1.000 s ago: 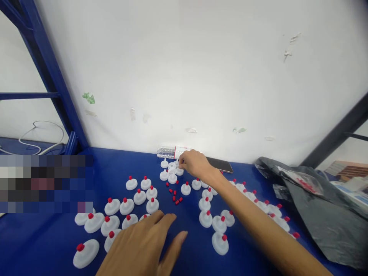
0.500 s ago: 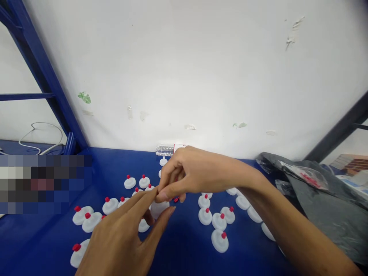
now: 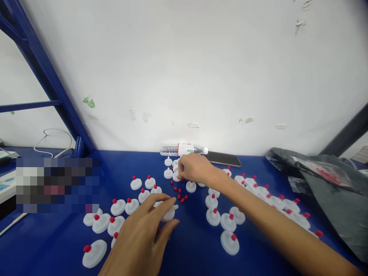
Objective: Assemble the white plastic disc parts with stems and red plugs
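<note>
My left hand (image 3: 140,230) pinches a white disc-shaped nozzle lid (image 3: 169,216) between thumb and fingers; its bare spout points right. My right hand (image 3: 195,167) reaches forward with its fingers bent together, beside a cluster of white lids with bare spouts (image 3: 168,174). What its fingertips hold, if anything, is hidden. Several loose red caps (image 3: 179,196) lie on the blue table between my hands. White lids with red caps (image 3: 117,207) stand to the left, and more capped lids (image 3: 228,222) spread to the right, partly behind my right forearm.
A clear plastic bottle (image 3: 186,148) lies along the wall, with a dark phone (image 3: 224,158) beside it. At the right is a grey plastic bag (image 3: 319,203) with a clear packet of red pieces (image 3: 330,176) on it. A blue metal post (image 3: 46,76) rises at the left.
My right hand has left the lid in my left hand and moved forward to the bare-spouted lids. The held lid now shows its spout. The view has shifted slightly.
</note>
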A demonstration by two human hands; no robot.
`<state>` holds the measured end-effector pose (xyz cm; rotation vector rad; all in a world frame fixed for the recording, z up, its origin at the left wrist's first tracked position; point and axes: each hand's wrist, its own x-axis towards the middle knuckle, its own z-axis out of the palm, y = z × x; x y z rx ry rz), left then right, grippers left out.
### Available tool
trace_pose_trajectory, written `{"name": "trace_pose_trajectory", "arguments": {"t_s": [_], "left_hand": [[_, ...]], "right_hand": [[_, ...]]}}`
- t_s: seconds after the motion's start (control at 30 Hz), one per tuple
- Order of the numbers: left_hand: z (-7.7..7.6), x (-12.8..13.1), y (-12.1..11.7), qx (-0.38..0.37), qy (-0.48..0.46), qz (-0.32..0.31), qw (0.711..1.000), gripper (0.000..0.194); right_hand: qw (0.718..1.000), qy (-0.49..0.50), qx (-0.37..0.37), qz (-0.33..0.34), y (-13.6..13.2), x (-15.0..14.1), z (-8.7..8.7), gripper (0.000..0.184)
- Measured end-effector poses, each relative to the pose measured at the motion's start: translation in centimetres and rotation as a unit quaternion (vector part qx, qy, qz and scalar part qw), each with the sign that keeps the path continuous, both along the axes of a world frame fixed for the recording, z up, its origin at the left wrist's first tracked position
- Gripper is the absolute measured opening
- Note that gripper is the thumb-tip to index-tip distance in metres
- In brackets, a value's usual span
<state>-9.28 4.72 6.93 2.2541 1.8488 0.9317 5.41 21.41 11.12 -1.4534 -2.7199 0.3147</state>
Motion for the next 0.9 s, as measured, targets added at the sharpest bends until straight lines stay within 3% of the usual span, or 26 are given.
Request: {"name": "trace_pose_trajectory", "arguments": {"t_s": [0.17, 0.3, 0.5, 0.67, 0.77, 0.9], "left_hand": [[0.1, 0.0, -0.1, 0.007, 0.017, -0.006, 1.000, 0.035], [-0.3, -0.5, -0.5, 0.019, 0.074, 0.026, 0.997, 0.031], [0.1, -0.6, -0.1, 0.021, 0.031, 0.058, 0.998, 0.036], [1.3, 0.0, 0.2, -0.005, -0.055, 0.133, 0.990, 0.057], [1.8, 0.1, 0.3, -0.004, -0.078, 0.151, 0.985, 0.067], [2.3, 0.0, 0.2, -0.031, -0.069, 0.167, 0.983, 0.068]], "right_hand": [[1.000, -0.007, -0.011, 0.006, 0.0, -0.2, -0.3, 0.012], [1.000, 0.007, -0.020, 0.012, 0.2, -0.2, -0.5, 0.018], [0.990, 0.051, -0.097, 0.088, 0.4, 1.9, 3.0, 0.019], [0.927, 0.181, -0.241, 0.224, -0.3, 3.3, 5.8, 0.027], [0.897, 0.240, -0.291, 0.231, -1.2, 3.2, 6.3, 0.026], [0.877, 0.257, -0.324, 0.245, -2.3, 2.7, 6.5, 0.017]]}}
